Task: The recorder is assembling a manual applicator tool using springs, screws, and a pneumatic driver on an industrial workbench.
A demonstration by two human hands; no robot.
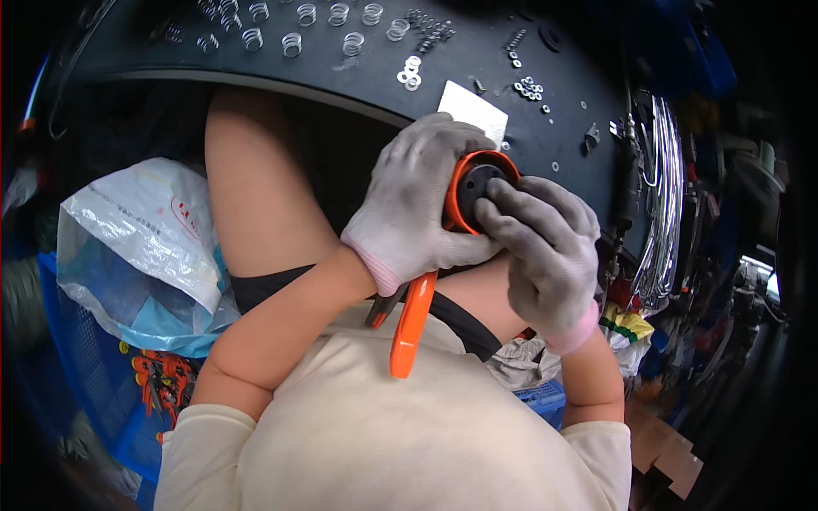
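Observation:
Both my hands wear grey-and-white work gloves with pink cuffs. In front of my body, at the table's near edge, my left hand (pixel 417 196) is closed around an orange hand tool (pixel 412 328). One orange handle and a darker handle (pixel 385 308) stick out below my palm. Its round orange head faces up, with a black disc (pixel 479 183) with small holes inside the ring. The curled fingers of my right hand (pixel 545 243) press onto the disc and the ring's right side. Part of the disc is hidden under them.
Coil springs (pixel 292 44), flat washers (pixel 411 73), small nuts (pixel 529 88) and a white card (pixel 474 112) lie on the dark table (pixel 332 81). A plastic bag (pixel 141 230) rests on a blue crate (pixel 89 366) holding orange-handled tools. Long metal strips (pixel 663 204) hang at right.

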